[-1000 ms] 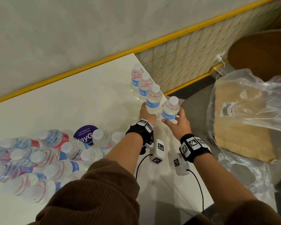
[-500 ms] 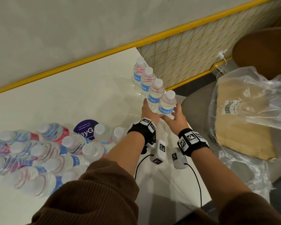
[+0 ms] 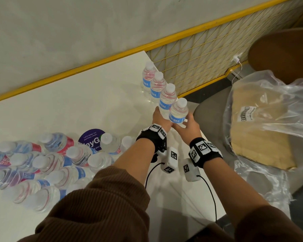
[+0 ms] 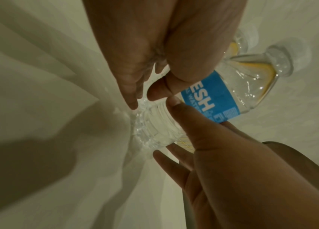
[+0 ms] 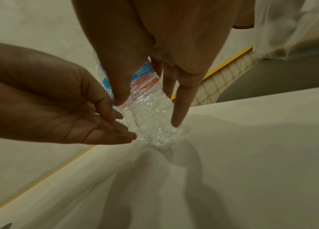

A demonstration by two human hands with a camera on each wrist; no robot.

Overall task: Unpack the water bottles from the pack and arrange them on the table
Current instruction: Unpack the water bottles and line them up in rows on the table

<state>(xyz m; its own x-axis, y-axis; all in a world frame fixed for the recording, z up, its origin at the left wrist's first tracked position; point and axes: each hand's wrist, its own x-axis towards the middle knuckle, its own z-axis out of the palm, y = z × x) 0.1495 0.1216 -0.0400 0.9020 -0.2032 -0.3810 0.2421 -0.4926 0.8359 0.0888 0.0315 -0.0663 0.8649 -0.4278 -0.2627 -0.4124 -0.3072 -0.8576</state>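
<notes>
Several upright water bottles form a row along the right edge of the white table point(image 3: 98, 95). The nearest bottle point(image 3: 178, 110), clear with a blue label and white cap, stands at the row's front end. My right hand point(image 3: 189, 124) holds its lower part, thumb on one side and a straight finger point(image 5: 180, 111) on the other. My left hand point(image 3: 160, 117) lies open beside it, its straight fingers point(image 5: 115, 133) touching the bottle's base point(image 5: 154, 124). The remaining pack of bottles point(image 3: 42, 168) lies on its side at the table's left.
The table's right edge runs just past the row. Beyond it a grey seat point(image 3: 210, 109) carries a clear plastic bag with brown card point(image 3: 262, 130). A yellow mesh fence point(image 3: 199, 63) lines the wall. A purple round sticker point(image 3: 92, 139) sits by the pack.
The nearest bottle has come down from the air onto the table at the front of the row, both hands staying at it. My head view has shifted slightly.
</notes>
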